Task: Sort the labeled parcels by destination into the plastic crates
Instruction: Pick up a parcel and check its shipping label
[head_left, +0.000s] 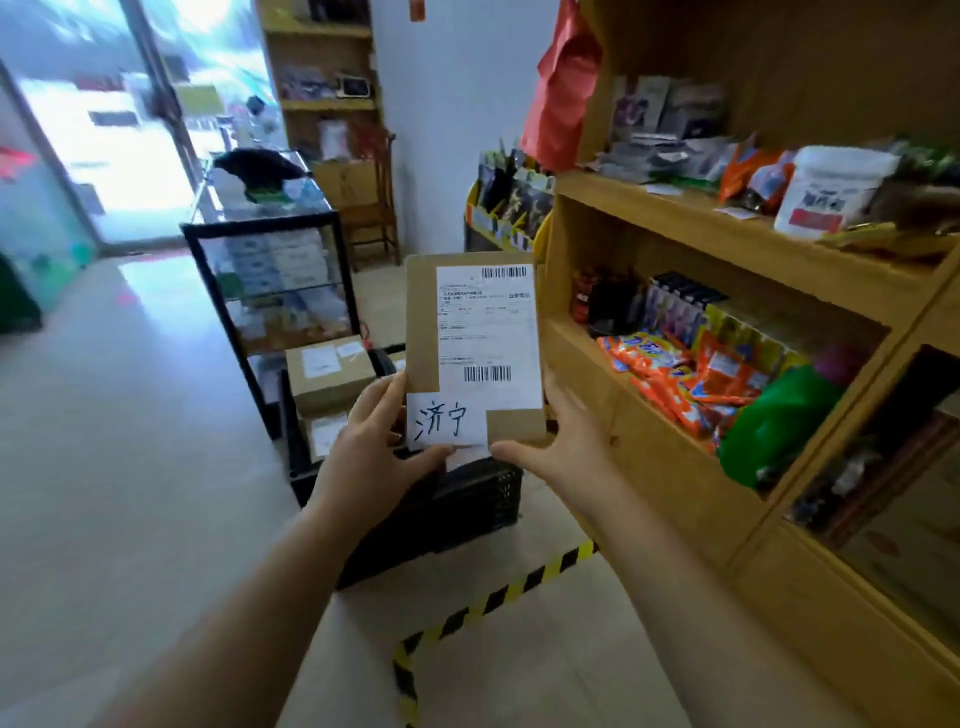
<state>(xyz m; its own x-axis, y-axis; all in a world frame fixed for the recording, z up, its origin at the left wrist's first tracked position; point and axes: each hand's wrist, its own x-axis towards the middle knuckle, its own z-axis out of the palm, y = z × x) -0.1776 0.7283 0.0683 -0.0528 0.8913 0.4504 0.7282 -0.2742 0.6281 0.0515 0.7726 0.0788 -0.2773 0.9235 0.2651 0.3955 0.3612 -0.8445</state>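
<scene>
Fine print on the shipping label (485, 322) of the parcel (421, 322) is too small to read. The parcel, left hand (374, 447) and right hand (566, 441) cover most of a black crate (488, 493), centre frame. The glass doorway (119, 130), upper left, is a bright blur.

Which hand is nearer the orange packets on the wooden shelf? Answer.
Right: right hand holds the brown cardboard parcel's edge facing the orange packets; left hand, the opposite edge.

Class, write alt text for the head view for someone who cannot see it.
A person's left hand and right hand hold up a cardboard parcel, its shipping label and a handwritten slip reading 济宁 facing the camera. Black plastic crates stand below; stocked wooden shelves fill the right.
</scene>
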